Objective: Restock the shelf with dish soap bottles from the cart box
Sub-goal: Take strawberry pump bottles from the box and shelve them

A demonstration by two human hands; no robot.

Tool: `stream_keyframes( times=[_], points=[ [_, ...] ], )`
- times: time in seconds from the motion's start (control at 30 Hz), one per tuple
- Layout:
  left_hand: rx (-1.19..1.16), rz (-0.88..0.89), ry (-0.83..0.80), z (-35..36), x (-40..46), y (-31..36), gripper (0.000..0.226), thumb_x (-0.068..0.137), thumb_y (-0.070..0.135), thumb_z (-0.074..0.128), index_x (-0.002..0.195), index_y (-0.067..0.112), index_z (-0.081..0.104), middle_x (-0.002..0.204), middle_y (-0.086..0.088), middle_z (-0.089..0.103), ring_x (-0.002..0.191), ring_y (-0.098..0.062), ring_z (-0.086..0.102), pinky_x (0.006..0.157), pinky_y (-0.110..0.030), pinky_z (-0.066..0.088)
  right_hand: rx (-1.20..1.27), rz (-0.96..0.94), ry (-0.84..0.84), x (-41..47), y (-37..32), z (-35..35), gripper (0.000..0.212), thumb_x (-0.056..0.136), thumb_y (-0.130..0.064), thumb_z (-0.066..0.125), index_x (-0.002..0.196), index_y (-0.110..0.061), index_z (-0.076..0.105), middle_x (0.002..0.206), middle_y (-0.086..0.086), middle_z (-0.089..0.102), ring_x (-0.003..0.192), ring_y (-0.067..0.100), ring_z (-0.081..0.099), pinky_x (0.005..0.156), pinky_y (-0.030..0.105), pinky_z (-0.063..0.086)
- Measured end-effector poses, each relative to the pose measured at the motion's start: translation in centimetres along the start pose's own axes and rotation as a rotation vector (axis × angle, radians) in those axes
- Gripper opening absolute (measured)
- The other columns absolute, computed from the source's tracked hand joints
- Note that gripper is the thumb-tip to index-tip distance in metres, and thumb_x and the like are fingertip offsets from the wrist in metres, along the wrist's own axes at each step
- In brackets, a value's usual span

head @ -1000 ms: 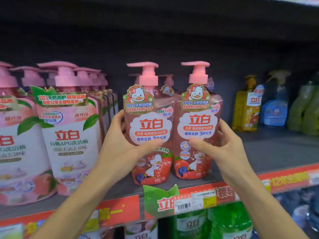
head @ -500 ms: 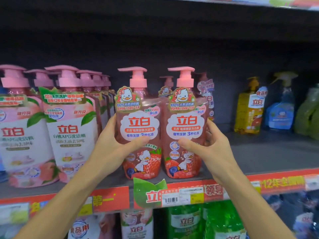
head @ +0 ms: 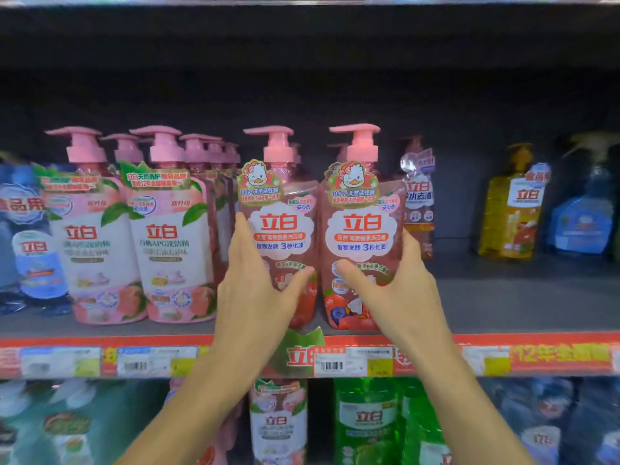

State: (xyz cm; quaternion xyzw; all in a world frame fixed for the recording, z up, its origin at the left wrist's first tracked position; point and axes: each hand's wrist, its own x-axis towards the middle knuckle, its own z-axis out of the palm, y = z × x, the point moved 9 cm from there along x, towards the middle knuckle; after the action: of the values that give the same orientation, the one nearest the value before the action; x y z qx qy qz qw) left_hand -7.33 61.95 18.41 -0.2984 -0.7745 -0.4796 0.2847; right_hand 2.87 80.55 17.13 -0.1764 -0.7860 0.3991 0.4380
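Nearest: my forearms reached up past the price rail (head: 335, 359) at the shelf's (head: 503, 307) front lip. My left hand (head: 258, 297) gripped the left bottle (head: 281, 229), thumb across its lower front, fingers round the left side. My right hand (head: 396, 297) gripped the right bottle (head: 362, 229) the same way, mirrored. Each grip was closed on its own bottle; neither was loose.

Both bottles stood upright, side by side and touching, near the front edge. Whether the bases were fully down on the shelf I could not tell; my hands hid part of them.

Judgement on the step in hand: seat both bottles together, bases flat, labels facing out, in line with the pink row (head: 161, 236) just to the left. Push low on the body, not at the pumps, so they do not tip. Release only once both stand without wobble.

Farther back: another bottle (head: 417, 203) stood close behind the right one. A yellow bottle (head: 510, 213) and a blue sprayer (head: 583, 219) stood well apart to the right, bare shelf between. The cart box was out of view.
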Motion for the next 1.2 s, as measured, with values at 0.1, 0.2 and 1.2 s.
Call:
stream_keyframes(
  times=[0.1, 0.2, 1.2],
  points=[
    [0.061, -0.003, 0.013, 0.4, -0.3, -0.1, 0.125, 0.072, 0.047, 0.081, 0.157, 0.018, -0.005, 0.161, -0.002, 0.018, 0.144, -0.021, 0.031, 0.109, -0.045, 0.036, -0.018, 0.026, 0.031, -0.8, 0.1, 0.8, 0.1, 0.065, -0.058, 0.084, 0.144, -0.035, 0.028, 0.137, -0.011, 0.055, 0.122, 0.017, 0.056, 0.093, 0.034, 0.044],
    [0.079, 0.006, 0.043, 0.3, -0.3, -0.5, 0.123, 0.071, 0.043, 0.083, 0.157, 0.017, -0.002, 0.159, -0.005, 0.022, 0.142, -0.024, 0.033, 0.105, -0.047, 0.038, -0.011, 0.047, 0.025, -0.7, 0.4, 0.7, 0.103, 0.065, -0.057, 0.085, 0.145, -0.035, 0.025, 0.139, -0.01, 0.053, 0.124, 0.017, 0.053, 0.092, 0.032, 0.041],
    [0.143, -0.122, -0.165, 7.2, 8.3, -4.6, 0.12, 0.075, 0.036, 0.083, 0.155, 0.01, -0.004, 0.145, -0.02, 0.04, 0.128, -0.043, 0.048, 0.102, -0.052, 0.042, -0.052, 0.034, 0.052, -0.9, 1.3, 0.7, 0.102, 0.062, -0.066, 0.082, 0.143, -0.037, 0.026, 0.132, -0.013, 0.057, 0.115, 0.015, 0.06, 0.096, 0.046, 0.053]
  ],
)
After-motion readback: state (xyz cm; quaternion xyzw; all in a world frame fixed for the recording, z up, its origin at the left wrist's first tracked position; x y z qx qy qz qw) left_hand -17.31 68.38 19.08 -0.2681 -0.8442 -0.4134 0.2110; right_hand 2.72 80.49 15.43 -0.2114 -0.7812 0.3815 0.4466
